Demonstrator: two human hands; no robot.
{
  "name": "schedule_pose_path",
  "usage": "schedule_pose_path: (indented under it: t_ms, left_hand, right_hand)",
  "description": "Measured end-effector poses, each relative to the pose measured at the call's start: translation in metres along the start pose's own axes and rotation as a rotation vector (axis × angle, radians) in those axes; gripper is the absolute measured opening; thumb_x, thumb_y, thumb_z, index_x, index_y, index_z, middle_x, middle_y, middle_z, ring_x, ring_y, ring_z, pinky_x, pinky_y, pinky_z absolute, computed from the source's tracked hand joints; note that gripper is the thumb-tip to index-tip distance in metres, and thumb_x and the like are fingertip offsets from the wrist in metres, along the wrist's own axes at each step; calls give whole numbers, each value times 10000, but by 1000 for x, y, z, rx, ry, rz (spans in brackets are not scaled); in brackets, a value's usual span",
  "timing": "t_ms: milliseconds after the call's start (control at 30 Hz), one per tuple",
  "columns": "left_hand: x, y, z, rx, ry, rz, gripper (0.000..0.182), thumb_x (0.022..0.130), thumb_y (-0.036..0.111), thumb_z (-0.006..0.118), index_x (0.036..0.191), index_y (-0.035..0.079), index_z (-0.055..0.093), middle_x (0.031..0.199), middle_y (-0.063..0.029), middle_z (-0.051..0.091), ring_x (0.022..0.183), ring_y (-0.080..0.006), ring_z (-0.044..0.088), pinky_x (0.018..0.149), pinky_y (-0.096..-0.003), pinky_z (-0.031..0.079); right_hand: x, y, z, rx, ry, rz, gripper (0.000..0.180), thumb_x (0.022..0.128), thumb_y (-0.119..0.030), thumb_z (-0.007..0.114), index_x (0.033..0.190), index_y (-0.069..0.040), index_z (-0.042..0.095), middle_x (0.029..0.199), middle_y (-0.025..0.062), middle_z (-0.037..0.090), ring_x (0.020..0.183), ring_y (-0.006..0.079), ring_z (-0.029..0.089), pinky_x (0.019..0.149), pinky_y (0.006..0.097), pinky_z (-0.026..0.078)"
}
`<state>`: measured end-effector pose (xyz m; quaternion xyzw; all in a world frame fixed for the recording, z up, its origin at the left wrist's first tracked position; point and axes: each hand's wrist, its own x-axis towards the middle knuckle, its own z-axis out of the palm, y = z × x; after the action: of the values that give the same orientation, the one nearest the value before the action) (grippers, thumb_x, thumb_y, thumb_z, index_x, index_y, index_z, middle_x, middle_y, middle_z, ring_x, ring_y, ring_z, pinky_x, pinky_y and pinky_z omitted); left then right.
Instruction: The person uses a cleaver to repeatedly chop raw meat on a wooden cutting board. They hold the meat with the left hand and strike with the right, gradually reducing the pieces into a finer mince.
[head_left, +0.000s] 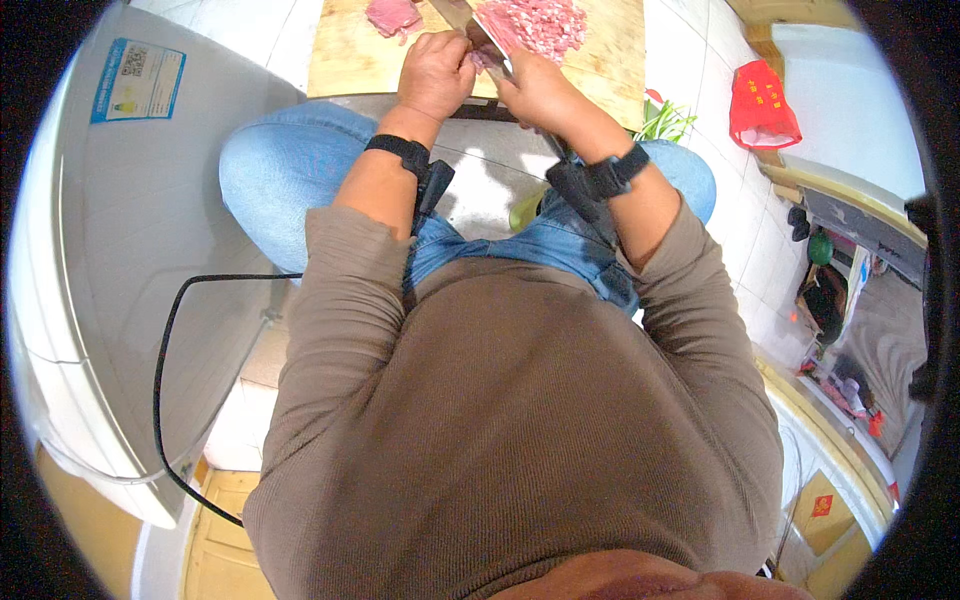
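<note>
My right hand grips the handle of a wide-bladed kitchen knife, its blade slanting away over a wooden cutting board. Close against the blade, my left hand curls its fingers down on a small piece of raw meat, partly hidden by the hand and blade. A flat slab of pink raw meat lies on the board to the left. Right of the blade is a spread heap of diced meat. The far part of the board is cut off by the picture's top edge.
Green stalks lie by the board's right corner. A red bag rests farther right on the white tiles. At left stands a large grey appliance panel with a label. A black cable loops beside my left arm.
</note>
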<state>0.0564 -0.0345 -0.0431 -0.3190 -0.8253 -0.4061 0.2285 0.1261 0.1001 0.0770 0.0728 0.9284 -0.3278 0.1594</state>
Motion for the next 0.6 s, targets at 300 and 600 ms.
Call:
schedule_pose_path:
  t_ms: [300, 600]
  left_hand:
    - [-2, 0, 0, 1, -35, 5, 156, 757, 94, 659, 905, 44, 652, 921, -122, 662, 899, -320, 606, 814, -410, 503]
    - [-1, -1, 0, -15, 15, 20, 118, 720, 78, 668, 837, 72, 651, 880, -85, 656, 874, -305, 593, 802, -397, 502]
  right_hand:
    - [29, 32, 30, -105, 221, -244, 322, 894, -209, 581, 1035, 79, 548, 685, 250, 633, 501, 301, 645, 522, 425, 532]
    - [8, 34, 12, 84, 4, 25, 305, 900, -195, 565, 1028, 81, 536, 654, 198, 621, 472, 230, 632, 425, 371, 508]
